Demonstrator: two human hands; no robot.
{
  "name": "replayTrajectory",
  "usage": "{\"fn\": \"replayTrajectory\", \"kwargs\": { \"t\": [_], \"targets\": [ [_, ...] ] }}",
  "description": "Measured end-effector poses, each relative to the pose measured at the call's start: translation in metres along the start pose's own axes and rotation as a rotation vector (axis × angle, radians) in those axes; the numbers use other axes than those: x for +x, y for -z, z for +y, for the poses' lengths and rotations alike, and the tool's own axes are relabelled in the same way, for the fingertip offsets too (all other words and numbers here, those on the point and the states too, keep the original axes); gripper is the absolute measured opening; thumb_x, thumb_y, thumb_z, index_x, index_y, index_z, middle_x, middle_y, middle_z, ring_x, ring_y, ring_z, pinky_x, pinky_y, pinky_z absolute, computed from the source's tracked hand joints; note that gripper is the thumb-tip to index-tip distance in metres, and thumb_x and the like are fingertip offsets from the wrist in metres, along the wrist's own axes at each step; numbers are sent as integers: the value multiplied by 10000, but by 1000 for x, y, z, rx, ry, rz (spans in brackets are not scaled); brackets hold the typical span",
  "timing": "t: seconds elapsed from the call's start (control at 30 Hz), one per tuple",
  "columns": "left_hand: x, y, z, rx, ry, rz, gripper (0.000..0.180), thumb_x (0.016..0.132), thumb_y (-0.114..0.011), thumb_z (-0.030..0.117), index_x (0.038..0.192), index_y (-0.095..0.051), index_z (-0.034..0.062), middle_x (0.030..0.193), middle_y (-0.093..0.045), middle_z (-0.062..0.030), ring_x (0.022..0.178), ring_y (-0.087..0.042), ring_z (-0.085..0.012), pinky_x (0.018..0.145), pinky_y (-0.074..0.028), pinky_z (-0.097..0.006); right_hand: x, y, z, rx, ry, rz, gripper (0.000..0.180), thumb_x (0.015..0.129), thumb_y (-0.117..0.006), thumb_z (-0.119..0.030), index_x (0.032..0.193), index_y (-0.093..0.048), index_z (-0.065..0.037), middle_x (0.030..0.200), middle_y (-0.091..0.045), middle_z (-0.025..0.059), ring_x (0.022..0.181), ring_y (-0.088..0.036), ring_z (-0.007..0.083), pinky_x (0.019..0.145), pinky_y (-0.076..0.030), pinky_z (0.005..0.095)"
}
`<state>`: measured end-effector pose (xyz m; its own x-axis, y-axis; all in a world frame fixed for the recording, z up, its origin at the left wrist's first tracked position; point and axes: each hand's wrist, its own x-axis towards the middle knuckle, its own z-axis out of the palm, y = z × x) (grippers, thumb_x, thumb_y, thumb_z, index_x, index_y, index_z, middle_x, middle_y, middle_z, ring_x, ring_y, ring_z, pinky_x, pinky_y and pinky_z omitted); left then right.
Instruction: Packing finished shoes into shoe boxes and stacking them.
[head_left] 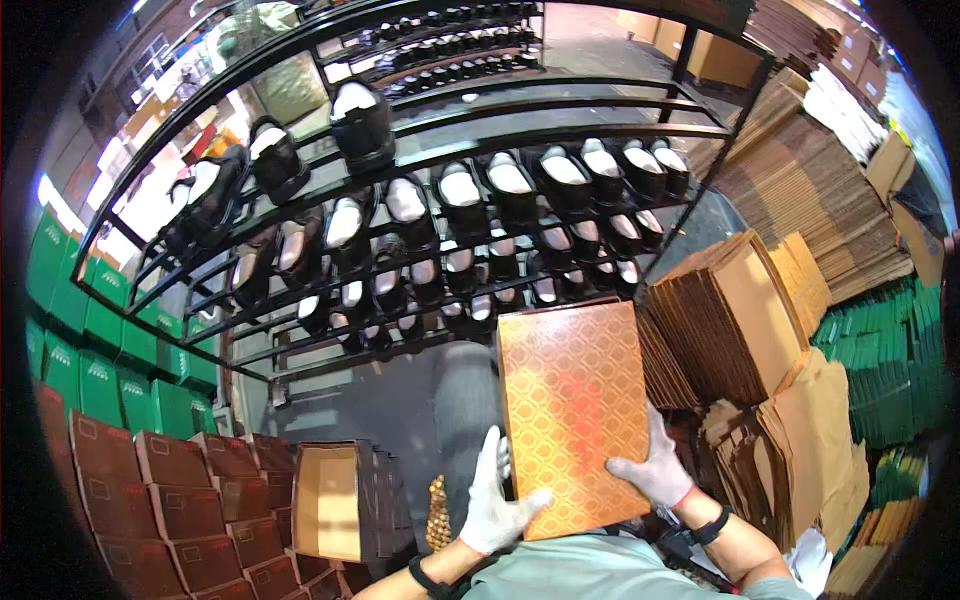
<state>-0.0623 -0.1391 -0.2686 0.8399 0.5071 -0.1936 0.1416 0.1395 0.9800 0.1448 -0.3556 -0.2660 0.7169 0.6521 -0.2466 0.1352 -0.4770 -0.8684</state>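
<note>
A shoebox with a shiny orange-gold patterned lid and red print (572, 410) is held upright-long in front of my body. My left hand (498, 497), in a white glove, grips its lower left edge with the thumb over the top face. On the opposite side my right hand (655, 468), also gloved, clasps the right edge, its thumb lying on the lid. The fingers beneath the box are partly hidden. What the box contains cannot be seen.
Ahead stands a black metal rack (430, 155) with rows of black shoes (462, 190). Stacked green boxes (100, 325) and dark brown boxes (172, 460) fill the left, beside an open box (330, 500). Flattened cardboard (730, 320) and green flat stacks (875, 350) line the right.
</note>
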Motion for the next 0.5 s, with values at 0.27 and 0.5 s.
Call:
{"fn": "replayTrajectory", "kwargs": {
  "t": [0.27,0.5],
  "targets": [
    [167,42,-23,-971,307,-263,981,1014,-722,694,1745,-358,152,1699,-479,-97,1531,-497,-238,1246,-472,-448,135,0,-89,541,207,-40,1215,800,-924,-328,1772,-245,-63,1661,-489,171,1539,-480,289,1289,-391,440],
    [173,30,15,-729,-15,-196,847,964,-868,282,1650,-393,138,1513,-571,-106,1395,-574,-238,1193,-491,-436,133,16,-73,381,288,37,1066,767,-937,-339,1650,-400,-79,1540,-556,148,1392,-590,275,1196,-480,438]
  ]
}}
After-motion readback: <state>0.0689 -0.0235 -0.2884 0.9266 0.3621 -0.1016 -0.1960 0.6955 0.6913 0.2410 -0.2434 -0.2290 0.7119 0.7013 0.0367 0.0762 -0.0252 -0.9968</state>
